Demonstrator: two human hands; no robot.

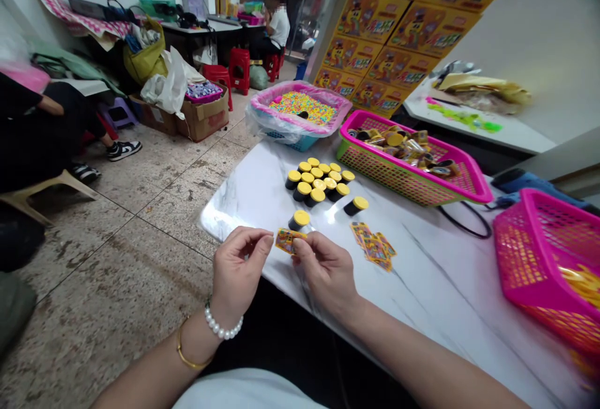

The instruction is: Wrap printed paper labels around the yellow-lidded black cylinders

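Observation:
My left hand [239,265] and my right hand [323,268] meet over the near edge of the white marble table [435,284]. My right hand pinches a small orange printed sticker [287,240]; the left thumb and forefinger are curled in a pinch just left of it, apparently touching its edge. One black cap with a yellow top [299,219] stands right behind the sticker. A cluster of several such caps [319,181] sits further back, with one cap [356,205] lying on its side. A small pile of stickers [374,246] lies to the right.
A pink-rimmed basket [462,177] holds wrapped pieces; another pink basket [539,259] stands at the right. A blue tub of coloured beads [300,109] sits behind. People sit at the left and far back. Yellow printed cartons [389,40] are stacked high.

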